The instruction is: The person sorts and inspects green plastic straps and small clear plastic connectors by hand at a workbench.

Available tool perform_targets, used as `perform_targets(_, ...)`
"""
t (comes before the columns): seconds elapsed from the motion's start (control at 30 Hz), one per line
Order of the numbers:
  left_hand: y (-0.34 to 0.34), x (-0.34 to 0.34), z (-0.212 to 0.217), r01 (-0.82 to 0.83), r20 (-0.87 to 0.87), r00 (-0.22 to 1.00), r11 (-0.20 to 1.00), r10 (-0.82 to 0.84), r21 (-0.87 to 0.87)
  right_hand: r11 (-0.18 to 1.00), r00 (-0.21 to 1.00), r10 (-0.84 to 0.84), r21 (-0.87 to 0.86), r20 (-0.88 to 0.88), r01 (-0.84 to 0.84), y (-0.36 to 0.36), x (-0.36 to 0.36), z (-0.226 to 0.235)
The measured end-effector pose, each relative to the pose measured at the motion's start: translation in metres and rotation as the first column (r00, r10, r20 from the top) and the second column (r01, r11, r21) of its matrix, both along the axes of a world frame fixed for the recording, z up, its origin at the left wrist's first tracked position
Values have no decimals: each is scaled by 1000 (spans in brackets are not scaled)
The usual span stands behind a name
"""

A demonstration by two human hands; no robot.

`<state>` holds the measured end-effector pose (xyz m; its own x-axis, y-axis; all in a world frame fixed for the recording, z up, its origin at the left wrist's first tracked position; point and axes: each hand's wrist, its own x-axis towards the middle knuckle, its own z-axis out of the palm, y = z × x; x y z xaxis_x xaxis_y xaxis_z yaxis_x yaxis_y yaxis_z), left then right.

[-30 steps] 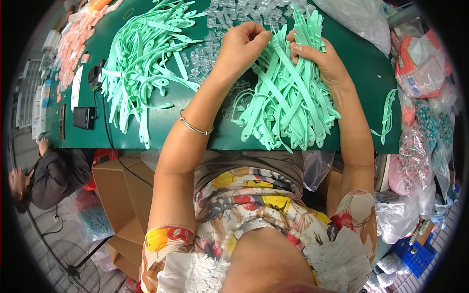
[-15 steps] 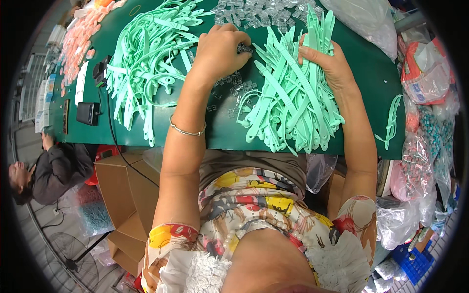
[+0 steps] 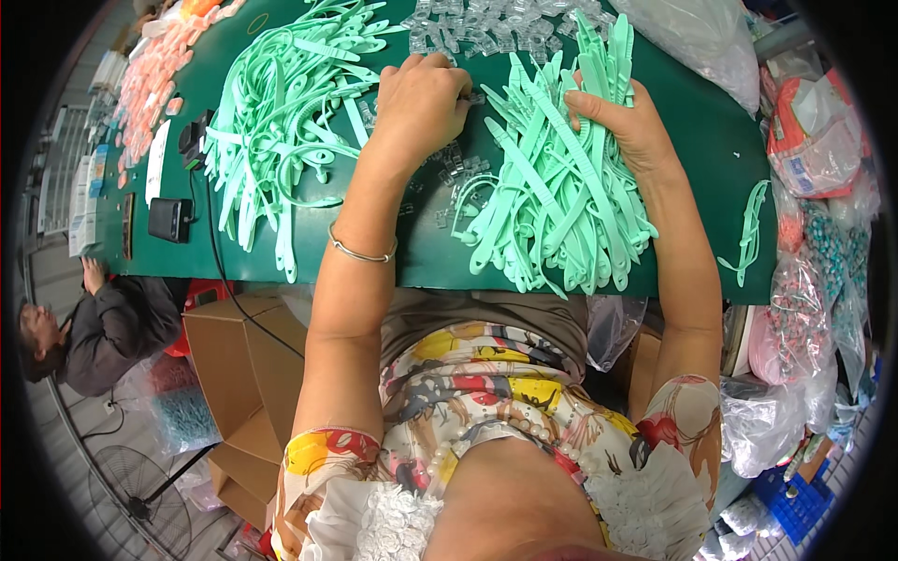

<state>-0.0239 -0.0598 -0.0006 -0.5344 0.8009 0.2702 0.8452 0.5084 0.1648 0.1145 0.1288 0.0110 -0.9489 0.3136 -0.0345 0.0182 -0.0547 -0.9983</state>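
My left hand (image 3: 423,105) reaches in over small clear plastic pieces (image 3: 456,166) scattered on the green table. Its fingers are curled down, and whatever they hold is hidden under them. A clear bit shows beside the fingertips. My right hand (image 3: 625,122) is closed on the upper right of a thick bundle of mint-green straps (image 3: 561,187), with the thumb across them and the fingers behind. The straps have ridged ends and holed tips. One looped strap end sticks out leftward toward the clear pieces.
A second heap of mint-green straps (image 3: 281,122) lies left, near a black box with a cable (image 3: 170,220). More clear pieces (image 3: 486,26) are piled at the back, beside a plastic bag (image 3: 697,42). A loose strap (image 3: 748,234) lies right. Another person (image 3: 112,327) sits far left.
My left hand has shifted slightly and its fingers have turned down, covering clear pieces that showed by its thumb. The right hand has barely moved on the strap bundle.
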Motion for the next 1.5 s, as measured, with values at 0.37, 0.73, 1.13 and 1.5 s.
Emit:
perform_targets(0.37, -5, -11, 0, 34, 66, 997, 979, -48, 202, 999, 1000, -1, 40, -28, 3, -2, 0, 2)
perform_targets(0.73, 17, 14, 11, -308, 886, 48, 837, -460, 452, 988, 999, 45, 151, -7, -43, -4, 0, 2)
perform_targets(1.13, 21, 20, 11, -225, 894, 142, 866, -425, 447, 985, 994, 103, 141, -26, -98, -3, -1, 1)
perform_targets(1.5, 33, 30, 6, 40, 486, 808, 854, -333, 520, 982, 993, 98, 171, -70, -85, -6, -3, -5)
